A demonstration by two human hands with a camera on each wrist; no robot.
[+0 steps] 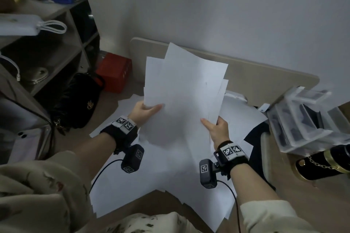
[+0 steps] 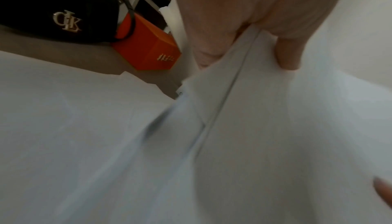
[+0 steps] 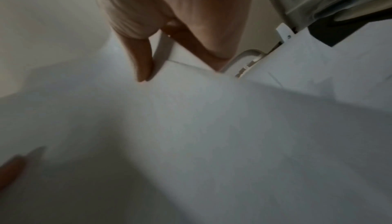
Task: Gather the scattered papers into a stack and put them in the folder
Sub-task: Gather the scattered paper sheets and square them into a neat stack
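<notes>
Papers (image 1: 181, 89): a loose white sheaf lifted above the table (image 1: 251, 73), corners fanned at different angles, nowhere near squared; pinched at the lower left edge by the left hand (image 1: 145, 112), thumb on top and fingers curled beneath; pinched at the lower right edge by the right hand (image 1: 217, 129) in the same way; both grips narrow and set only on the near margin. More sheets (image 1: 161, 185) lying spread and overlapping on the table below, some overhanging its near edge. Folder not surely identified; possibly the dark flat shape (image 1: 255, 134) under the sheets at the right, but cannot tell.

Likely troubles, as judged from here: thin, smooth, slippery sheets sliding out of so shallow a pinch, above all the far ones jutting beyond the rest; limp paper drooping or buckling at the unsupported far end; creasing at the thumbs if squeezed harder; dragging or fluttering of the overhanging sheets off the near edge when the sheaf comes down for tapping; misaligned corners catching on a folder's mouth unless first squared.

Around: black quilted bag (image 1: 79, 100), soft and rounded, with a gold emblem; orange box (image 2: 146, 49), rigid and sharp-edged; clear plastic organiser (image 1: 303, 117), hard and glossy, near the right elbow, easily knocked.
</notes>
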